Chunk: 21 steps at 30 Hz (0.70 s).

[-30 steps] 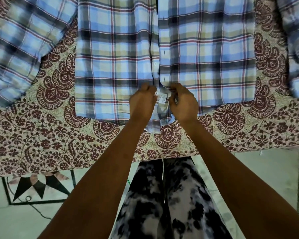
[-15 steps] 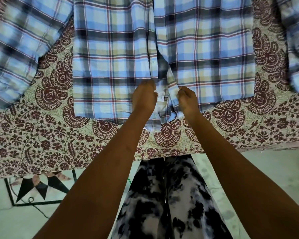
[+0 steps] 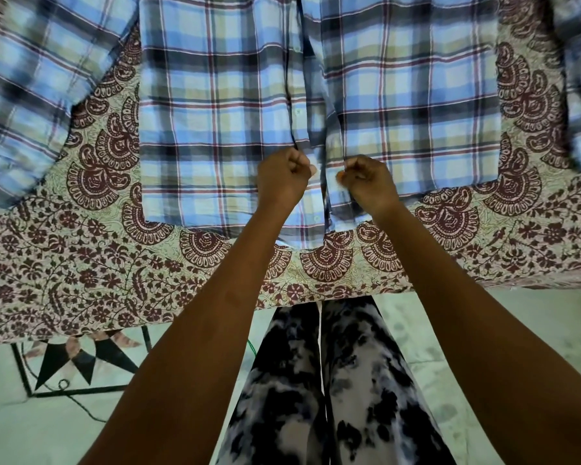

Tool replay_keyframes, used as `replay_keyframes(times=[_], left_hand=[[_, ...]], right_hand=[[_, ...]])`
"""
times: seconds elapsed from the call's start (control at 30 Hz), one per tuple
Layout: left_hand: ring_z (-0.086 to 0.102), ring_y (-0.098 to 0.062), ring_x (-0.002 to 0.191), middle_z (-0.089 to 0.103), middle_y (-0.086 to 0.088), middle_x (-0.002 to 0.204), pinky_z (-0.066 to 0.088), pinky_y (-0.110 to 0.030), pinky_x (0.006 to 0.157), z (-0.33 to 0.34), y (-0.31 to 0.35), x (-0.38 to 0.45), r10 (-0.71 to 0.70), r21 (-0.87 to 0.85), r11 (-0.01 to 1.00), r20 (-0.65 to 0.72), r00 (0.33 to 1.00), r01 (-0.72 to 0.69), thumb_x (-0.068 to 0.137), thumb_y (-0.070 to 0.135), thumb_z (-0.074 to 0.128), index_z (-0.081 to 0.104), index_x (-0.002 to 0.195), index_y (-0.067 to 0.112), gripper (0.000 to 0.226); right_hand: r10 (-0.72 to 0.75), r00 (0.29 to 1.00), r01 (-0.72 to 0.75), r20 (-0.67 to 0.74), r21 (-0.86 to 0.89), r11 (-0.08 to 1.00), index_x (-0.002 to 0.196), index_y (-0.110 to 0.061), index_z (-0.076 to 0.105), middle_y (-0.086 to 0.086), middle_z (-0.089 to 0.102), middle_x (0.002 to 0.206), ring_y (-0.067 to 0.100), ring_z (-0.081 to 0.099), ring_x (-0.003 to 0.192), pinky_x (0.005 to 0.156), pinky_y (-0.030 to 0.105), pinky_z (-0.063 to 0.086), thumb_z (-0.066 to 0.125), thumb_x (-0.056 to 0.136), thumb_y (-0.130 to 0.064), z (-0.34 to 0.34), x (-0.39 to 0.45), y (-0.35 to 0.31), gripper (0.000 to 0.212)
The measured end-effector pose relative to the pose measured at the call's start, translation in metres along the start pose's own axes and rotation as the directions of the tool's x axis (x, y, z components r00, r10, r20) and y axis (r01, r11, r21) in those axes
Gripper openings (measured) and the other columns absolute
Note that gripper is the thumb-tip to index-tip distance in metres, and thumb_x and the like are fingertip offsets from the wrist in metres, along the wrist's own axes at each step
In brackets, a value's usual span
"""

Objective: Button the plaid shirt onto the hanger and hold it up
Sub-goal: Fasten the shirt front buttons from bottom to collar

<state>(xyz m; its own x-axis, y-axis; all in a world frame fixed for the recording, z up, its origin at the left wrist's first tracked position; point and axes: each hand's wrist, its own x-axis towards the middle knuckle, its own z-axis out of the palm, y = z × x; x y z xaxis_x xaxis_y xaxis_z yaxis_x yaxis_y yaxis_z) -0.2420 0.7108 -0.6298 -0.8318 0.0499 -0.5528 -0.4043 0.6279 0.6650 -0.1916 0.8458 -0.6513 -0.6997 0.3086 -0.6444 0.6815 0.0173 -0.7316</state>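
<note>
While the left hand [image 3: 282, 182] and right hand [image 3: 369, 182] each pinched a front edge of the blue plaid cotton shirt [image 3: 215, 112], misaligned plackets risked a skipped button.

A printed bedsheet [image 3: 81, 263] covers the raised surface — cream ground with maroon paisley medallions along a band and a dense floral vine pattern toward the near edge. The near edge of the sheet hangs over the front. Below it, the floor [image 3: 483, 347] is pale green tile with a black-and-pink geometric inlay [image 3: 78, 360] at left. Black-and-white mottled trousers [image 3: 332, 397] occupy the lower centre — two legs, side by side.
</note>
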Motion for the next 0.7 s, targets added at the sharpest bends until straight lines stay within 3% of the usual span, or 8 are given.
replay_keyframes(times=[0.07, 0.17, 0.27, 0.33, 0.43, 0.5, 0.6, 0.7], left_hand=[[0.059, -0.01, 0.078, 0.064, -0.003, 0.083, 0.046, -0.018, 0.069, 0.001, 0.001, 0.0, -0.014, -0.03, 0.999, 0.0, 1.0, 0.014, 0.081, 0.007, 0.067, 0.064, 0.084, 0.008, 0.005], [0.06, -0.013, 0.081, 0.067, -0.007, 0.091, 0.047, -0.015, 0.068, 0.0, 0.003, 0.001, -0.02, -0.015, 1.0, 0.005, 1.0, 0.02, 0.082, 0.007, 0.065, 0.065, 0.095, 0.003, 0.013], [0.066, -0.022, 0.09, 0.071, -0.014, 0.098, 0.054, -0.028, 0.082, 0.0, 0.001, 0.002, -0.019, -0.033, 0.999, 0.029, 0.999, 0.019, 0.082, 0.004, 0.064, 0.068, 0.093, 0.001, 0.012], [0.067, -0.024, 0.093, 0.071, -0.015, 0.1, 0.055, -0.033, 0.085, 0.001, 0.0, 0.002, -0.021, -0.041, 0.999, 0.044, 0.999, 0.023, 0.082, 0.003, 0.064, 0.069, 0.091, 0.0, 0.011], [0.066, -0.022, 0.089, 0.071, -0.014, 0.097, 0.054, -0.032, 0.084, 0.003, -0.001, 0.003, -0.022, -0.022, 0.999, 0.027, 0.999, 0.023, 0.083, 0.002, 0.061, 0.069, 0.089, 0.001, 0.01], [0.066, -0.02, 0.086, 0.072, -0.014, 0.094, 0.054, -0.03, 0.083, 0.005, -0.003, 0.004, -0.014, -0.009, 1.0, 0.002, 1.0, 0.014, 0.083, 0.003, 0.061, 0.069, 0.086, 0.002, 0.01], [0.067, -0.023, 0.086, 0.072, -0.013, 0.09, 0.054, -0.031, 0.084, 0.008, -0.004, 0.004, -0.011, -0.021, 1.0, -0.016, 1.0, 0.011, 0.082, 0.002, 0.06, 0.069, 0.084, 0.003, 0.009], [0.066, -0.02, 0.085, 0.073, -0.012, 0.091, 0.051, -0.026, 0.082, 0.011, 0.0, 0.003, 0.006, 0.005, 1.0, -0.026, 1.0, -0.006, 0.083, 0.003, 0.06, 0.07, 0.085, 0.003, 0.01]], right_hand=[[-0.042, 0.996, 0.048, 0.081, -0.072, 0.996, 0.073, -0.018, 0.049, -0.005, 0.043, 0.066, 0.015, 0.042, 0.072, 0.073, 0.026, 0.04, 0.047, 0.083, 0.011, -0.005, -0.001, -0.003, 0.031], [-0.052, 0.973, 0.1, 0.225, -0.204, 0.974, 0.071, -0.017, 0.042, -0.004, 0.03, 0.063, 0.012, 0.031, 0.066, 0.067, 0.027, 0.031, 0.049, 0.083, 0.007, -0.014, -0.008, -0.003, 0.028], [0.009, 0.961, 0.102, 0.276, -0.386, 0.917, 0.064, -0.026, 0.038, -0.006, 0.034, 0.061, 0.012, 0.034, 0.061, 0.059, 0.027, 0.03, 0.054, 0.084, -0.002, -0.021, -0.015, -0.002, 0.035], [0.001, 0.971, 0.112, 0.239, -0.462, 0.88, 0.063, -0.029, 0.041, -0.004, 0.044, 0.062, 0.017, 0.041, 0.064, 0.057, 0.023, 0.031, 0.056, 0.083, -0.005, -0.019, -0.019, -0.001, 0.034], [-0.129, 0.984, 0.176, 0.122, -0.564, 0.807, 0.083, -0.004, 0.057, 0.014, 0.06, 0.078, 0.027, 0.05, 0.073, 0.058, 0.027, 0.027, 0.059, 0.081, -0.01, -0.009, -0.019, 0.0, 0.006], [-0.204, 0.979, 0.188, 0.026, -0.508, 0.841, 0.091, -0.004, 0.057, 0.005, 0.055, 0.075, 0.018, 0.048, 0.068, 0.056, 0.022, 0.024, 0.064, 0.082, -0.019, -0.001, -0.016, 0.0, 0.019], [-0.285, 0.953, 0.227, -0.103, -0.381, 0.896, 0.092, -0.009, 0.057, -0.01, 0.044, 0.062, 0.009, 0.043, 0.058, 0.051, 0.019, 0.028, 0.063, 0.085, -0.022, 0.008, -0.012, -0.009, 0.016], [-0.292, 0.948, 0.229, -0.129, -0.361, 0.904, 0.087, -0.002, 0.064, -0.003, 0.052, 0.061, 0.015, 0.049, 0.063, 0.061, 0.023, 0.035, 0.061, 0.086, -0.014, 0.014, -0.005, -0.01, 0.012]])
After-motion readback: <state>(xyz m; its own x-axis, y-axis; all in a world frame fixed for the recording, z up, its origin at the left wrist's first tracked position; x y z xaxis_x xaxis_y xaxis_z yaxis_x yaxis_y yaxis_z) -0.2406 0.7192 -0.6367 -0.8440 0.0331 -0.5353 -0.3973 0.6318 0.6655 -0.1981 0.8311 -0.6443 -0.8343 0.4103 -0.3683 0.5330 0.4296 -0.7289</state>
